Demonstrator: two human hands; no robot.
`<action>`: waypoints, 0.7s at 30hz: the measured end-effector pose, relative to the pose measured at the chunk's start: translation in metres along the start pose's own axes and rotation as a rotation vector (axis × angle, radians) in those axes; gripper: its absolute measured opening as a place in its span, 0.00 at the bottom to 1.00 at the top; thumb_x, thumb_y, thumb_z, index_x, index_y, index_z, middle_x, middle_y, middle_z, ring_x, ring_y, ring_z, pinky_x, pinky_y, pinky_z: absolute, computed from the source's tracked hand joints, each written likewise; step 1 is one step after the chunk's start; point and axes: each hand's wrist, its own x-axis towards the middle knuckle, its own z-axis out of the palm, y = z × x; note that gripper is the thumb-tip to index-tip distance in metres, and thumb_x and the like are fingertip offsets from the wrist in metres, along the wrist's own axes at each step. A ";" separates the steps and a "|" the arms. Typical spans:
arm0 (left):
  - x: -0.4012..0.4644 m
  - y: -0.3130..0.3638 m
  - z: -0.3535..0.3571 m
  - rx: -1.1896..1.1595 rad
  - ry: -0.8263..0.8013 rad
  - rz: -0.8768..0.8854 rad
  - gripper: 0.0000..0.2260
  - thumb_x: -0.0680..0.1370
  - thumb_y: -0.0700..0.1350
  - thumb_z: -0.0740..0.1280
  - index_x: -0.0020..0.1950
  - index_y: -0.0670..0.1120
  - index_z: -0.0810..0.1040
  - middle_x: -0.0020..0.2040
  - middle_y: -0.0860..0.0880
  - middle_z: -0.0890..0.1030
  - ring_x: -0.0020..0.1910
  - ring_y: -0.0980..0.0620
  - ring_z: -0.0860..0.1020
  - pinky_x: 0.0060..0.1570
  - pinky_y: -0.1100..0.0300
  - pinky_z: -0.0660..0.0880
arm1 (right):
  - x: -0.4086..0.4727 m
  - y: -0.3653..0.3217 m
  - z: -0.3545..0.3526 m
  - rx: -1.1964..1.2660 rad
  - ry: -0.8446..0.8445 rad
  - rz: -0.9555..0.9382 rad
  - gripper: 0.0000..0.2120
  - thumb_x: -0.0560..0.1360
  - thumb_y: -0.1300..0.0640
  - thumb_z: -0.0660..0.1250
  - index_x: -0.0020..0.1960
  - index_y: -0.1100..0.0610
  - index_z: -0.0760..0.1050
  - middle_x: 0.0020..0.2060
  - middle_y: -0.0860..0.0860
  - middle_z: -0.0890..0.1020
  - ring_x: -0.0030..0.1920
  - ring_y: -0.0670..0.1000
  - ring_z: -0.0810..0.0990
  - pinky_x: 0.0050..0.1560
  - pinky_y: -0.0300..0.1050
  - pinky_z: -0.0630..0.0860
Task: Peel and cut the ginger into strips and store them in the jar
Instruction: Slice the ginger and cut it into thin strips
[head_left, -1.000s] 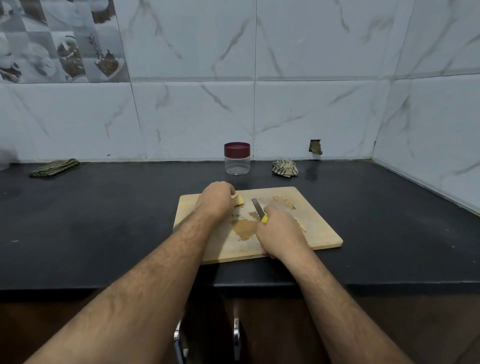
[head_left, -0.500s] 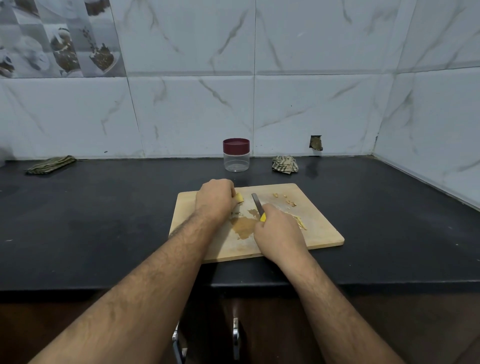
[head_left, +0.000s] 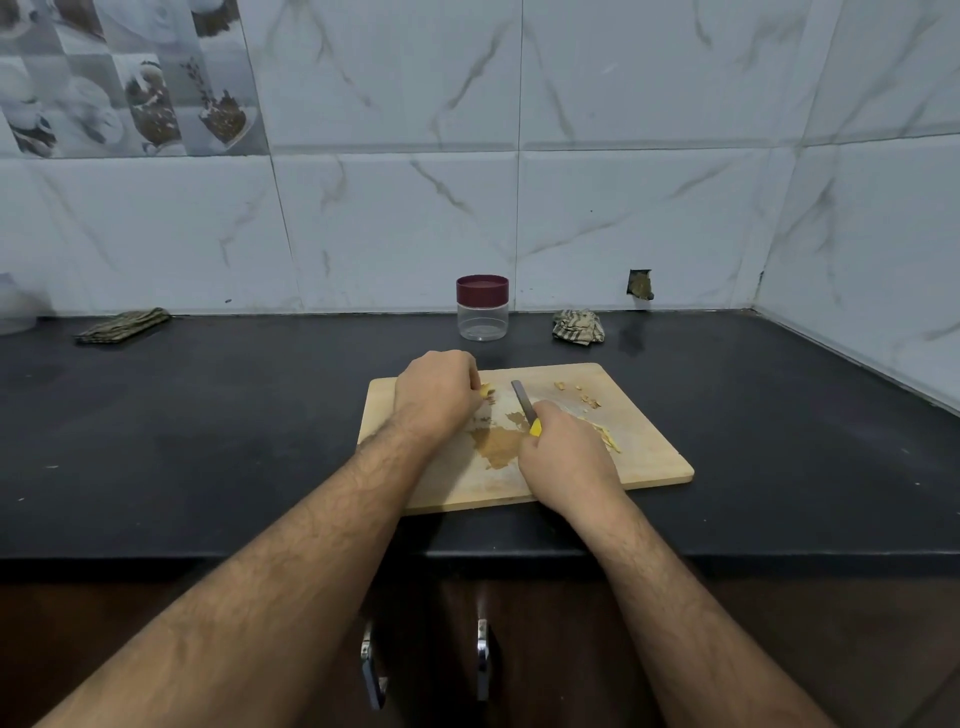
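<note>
Black countertop (head_left: 208, 415) runs below a marble-tiled wall, with a folded cloth (head_left: 123, 325) lying far left near the wall. On the wooden cutting board (head_left: 649, 457), the left hand (head_left: 434, 397) curls its fingers on a yellow piece of ginger (head_left: 487, 391). Behind the board stands the jar (head_left: 482, 307), its maroon lid on. The right hand (head_left: 566, 452) grips a yellow-handled knife (head_left: 524, 408), blade pointing away, just right of the ginger. Cut strips (head_left: 607, 437) and peel scraps (head_left: 589, 400) lie to the right; a crumpled cloth (head_left: 577, 327) sits beyond.
</note>
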 end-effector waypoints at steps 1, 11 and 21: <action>-0.003 -0.001 -0.003 0.003 -0.005 0.005 0.05 0.77 0.44 0.67 0.47 0.53 0.81 0.46 0.53 0.82 0.44 0.51 0.75 0.40 0.58 0.71 | -0.002 -0.001 -0.002 0.010 -0.007 -0.003 0.17 0.78 0.60 0.57 0.66 0.55 0.71 0.57 0.53 0.80 0.56 0.55 0.77 0.46 0.46 0.70; -0.034 0.009 -0.006 -0.030 -0.183 0.077 0.05 0.72 0.44 0.72 0.46 0.50 0.83 0.46 0.52 0.83 0.48 0.51 0.79 0.44 0.60 0.75 | -0.031 0.003 -0.027 -0.108 -0.113 0.013 0.21 0.75 0.60 0.58 0.67 0.51 0.72 0.54 0.50 0.79 0.52 0.55 0.78 0.47 0.47 0.75; -0.032 -0.006 -0.015 -0.154 -0.371 -0.007 0.16 0.77 0.43 0.68 0.65 0.49 0.78 0.59 0.49 0.81 0.56 0.48 0.79 0.59 0.55 0.76 | -0.045 -0.002 -0.028 -0.083 -0.191 0.009 0.27 0.74 0.62 0.58 0.72 0.47 0.69 0.50 0.51 0.81 0.43 0.55 0.82 0.44 0.47 0.80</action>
